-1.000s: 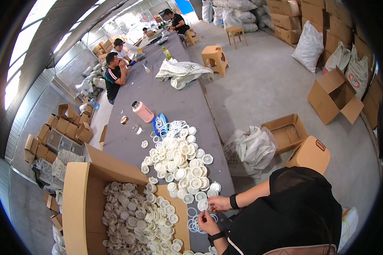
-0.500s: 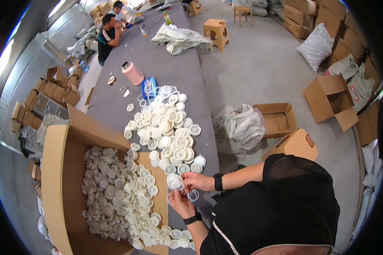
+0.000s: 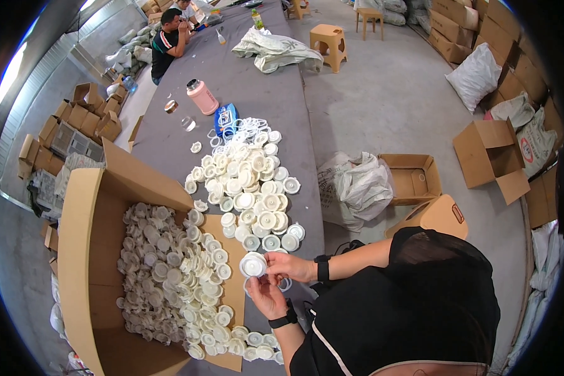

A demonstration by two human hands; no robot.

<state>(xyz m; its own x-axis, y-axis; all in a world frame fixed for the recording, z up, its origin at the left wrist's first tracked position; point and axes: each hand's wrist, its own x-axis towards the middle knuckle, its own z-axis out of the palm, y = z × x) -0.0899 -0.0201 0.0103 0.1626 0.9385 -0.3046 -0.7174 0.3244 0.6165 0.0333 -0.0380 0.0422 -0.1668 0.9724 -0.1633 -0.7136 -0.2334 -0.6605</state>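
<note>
Above the table's near edge, both of my hands hold one round white plastic lid point(image 3: 252, 265). My left hand point(image 3: 269, 298) pinches it from below, and my right hand point(image 3: 287, 267) grips its right edge. A pale ring point(image 3: 284, 284) shows just under my right hand, partly hidden. Beyond the hands lies a heap of white lids point(image 3: 257, 188), with a tangle of pale rings point(image 3: 252, 128) at its far end. To the left, an open cardboard box point(image 3: 84, 250) lies tipped on its side, with many more lids point(image 3: 169, 269) spilling onto its flap.
A pink bottle point(image 3: 202, 97), a small clear cup point(image 3: 187, 123) and a blue packet point(image 3: 226, 119) stand past the heap on the grey-covered table point(image 3: 257, 94). White sacking point(image 3: 276, 50) lies farther off. A person point(image 3: 169, 47) sits at the far left. Right: stools point(image 3: 329, 44), sacks, cartons point(image 3: 413, 178).
The lid in my hands has shifted slightly left and up, its flat round side now facing up more fully. The whole view has shifted a little. Both hands keep their hold.
</note>
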